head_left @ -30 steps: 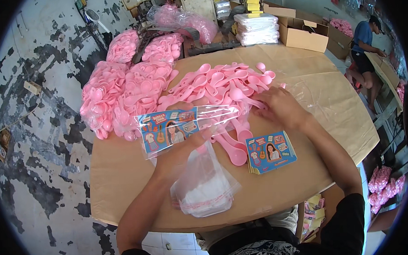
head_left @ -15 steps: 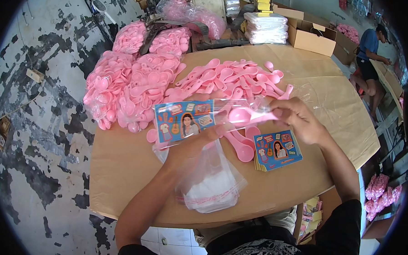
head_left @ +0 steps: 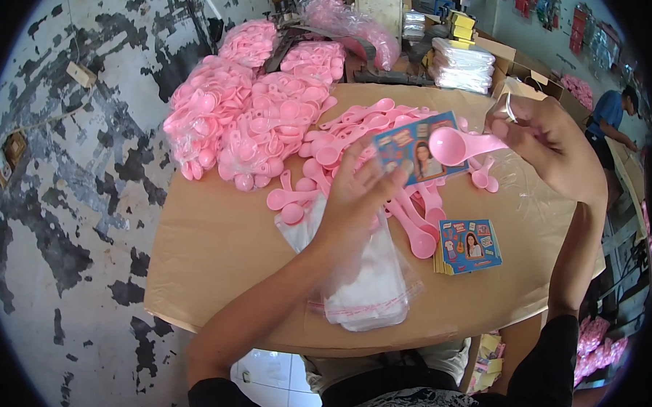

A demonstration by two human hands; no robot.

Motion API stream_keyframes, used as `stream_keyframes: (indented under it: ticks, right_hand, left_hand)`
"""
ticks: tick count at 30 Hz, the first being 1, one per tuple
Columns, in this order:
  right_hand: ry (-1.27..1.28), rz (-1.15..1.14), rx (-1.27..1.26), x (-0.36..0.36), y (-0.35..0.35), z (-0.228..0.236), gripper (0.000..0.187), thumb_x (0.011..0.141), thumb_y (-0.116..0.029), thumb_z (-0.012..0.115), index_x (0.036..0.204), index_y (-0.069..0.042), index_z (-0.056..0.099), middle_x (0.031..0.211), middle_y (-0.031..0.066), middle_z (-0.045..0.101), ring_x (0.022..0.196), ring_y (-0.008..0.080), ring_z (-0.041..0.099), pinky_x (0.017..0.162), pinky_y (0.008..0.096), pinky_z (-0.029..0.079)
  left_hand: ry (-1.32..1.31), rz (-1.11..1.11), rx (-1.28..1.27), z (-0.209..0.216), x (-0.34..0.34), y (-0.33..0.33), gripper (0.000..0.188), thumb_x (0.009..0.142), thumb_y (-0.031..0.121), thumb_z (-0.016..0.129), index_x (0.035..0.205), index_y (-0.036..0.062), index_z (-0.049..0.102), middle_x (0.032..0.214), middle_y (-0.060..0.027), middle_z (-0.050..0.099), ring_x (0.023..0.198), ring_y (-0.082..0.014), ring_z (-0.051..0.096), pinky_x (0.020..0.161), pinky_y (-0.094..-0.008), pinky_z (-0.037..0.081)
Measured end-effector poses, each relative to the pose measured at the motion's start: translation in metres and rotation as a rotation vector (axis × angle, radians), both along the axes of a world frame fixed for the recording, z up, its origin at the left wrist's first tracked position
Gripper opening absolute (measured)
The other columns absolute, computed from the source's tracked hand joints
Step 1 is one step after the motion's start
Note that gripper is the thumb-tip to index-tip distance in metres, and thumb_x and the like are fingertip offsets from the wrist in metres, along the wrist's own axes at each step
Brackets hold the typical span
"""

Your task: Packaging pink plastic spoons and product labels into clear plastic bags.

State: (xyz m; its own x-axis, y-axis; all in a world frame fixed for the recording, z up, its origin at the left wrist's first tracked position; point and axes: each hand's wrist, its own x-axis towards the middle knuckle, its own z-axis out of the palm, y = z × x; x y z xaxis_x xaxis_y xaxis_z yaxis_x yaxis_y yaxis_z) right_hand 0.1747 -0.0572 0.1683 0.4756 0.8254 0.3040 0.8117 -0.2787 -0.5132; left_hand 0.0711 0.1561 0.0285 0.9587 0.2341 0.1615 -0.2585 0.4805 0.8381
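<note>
My right hand [head_left: 549, 146] grips the handle of a pink spoon [head_left: 449, 147], its round bowl pointing left. Just behind the bowl is a blue printed card [head_left: 402, 143], tilted; whether clear film wraps both is hard to make out. My left hand [head_left: 351, 206] is blurred, its thumb at the card's lower left edge, and whether it holds the card I cannot tell. Below that hand lies a stack of clear plastic bags [head_left: 366, 296]. To their right sits a stack of matching blue cards [head_left: 471, 246]. Loose pink spoons [head_left: 418, 239] are heaped behind and between them.
Bulging clear bags of pink spoons [head_left: 264, 126] stand at the table's back left. A pile of wrapped clear packs [head_left: 462, 65] and cardboard boxes [head_left: 524, 78] are at the back right. Brown paper covers the table [head_left: 219, 259]. Another person [head_left: 610, 122] works far right.
My right hand has risen and moved right with the spoon. The card, stretched out left of the spoon before, is now right behind its bowl. My left hand has moved right, and the view has shifted.
</note>
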Motion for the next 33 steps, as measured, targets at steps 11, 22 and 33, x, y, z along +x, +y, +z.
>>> stream_keyframes:
  ticks: [11,22,33]
  right_hand:
    - [0.089,0.108,0.197,-0.013,0.033,-0.032,0.019,0.091,-0.009,0.065,0.075,0.001,0.067,0.062,0.0006,0.061,0.052,0.0025,0.046,0.051,0.0202,0.035]
    - [0.350,0.315,0.144,0.033,0.038,-0.064,0.046,0.088,-0.030,0.070,0.122,-0.001,0.061,0.093,0.0195,0.068,0.083,0.0256,0.068,0.077,0.0370,0.053]
    - [0.098,0.323,-0.102,0.027,0.036,-0.060,0.027,0.089,-0.014,0.066,0.114,-0.003,0.062,0.086,0.0178,0.071,0.078,0.0290,0.070,0.070,0.0395,0.053]
  left_hand:
    - [-0.268,0.125,1.049,-0.003,-0.006,-0.010,0.092,0.080,0.030,0.081,0.148,-0.0019,0.026,0.133,-0.0136,0.050,0.118,-0.0189,0.051,0.098,-0.0314,0.043]
    - [0.076,-0.589,0.260,-0.007,-0.011,-0.029,0.060,0.101,0.012,0.054,0.152,0.0005,0.024,0.155,-0.0132,0.036,0.133,-0.0224,0.047,0.108,-0.0345,0.039]
    - [0.239,-0.233,0.471,-0.014,-0.011,-0.018,0.038,0.106,0.015,0.046,0.140,-0.0004,0.043,0.121,-0.0073,0.062,0.104,-0.0099,0.061,0.089,-0.0251,0.049]
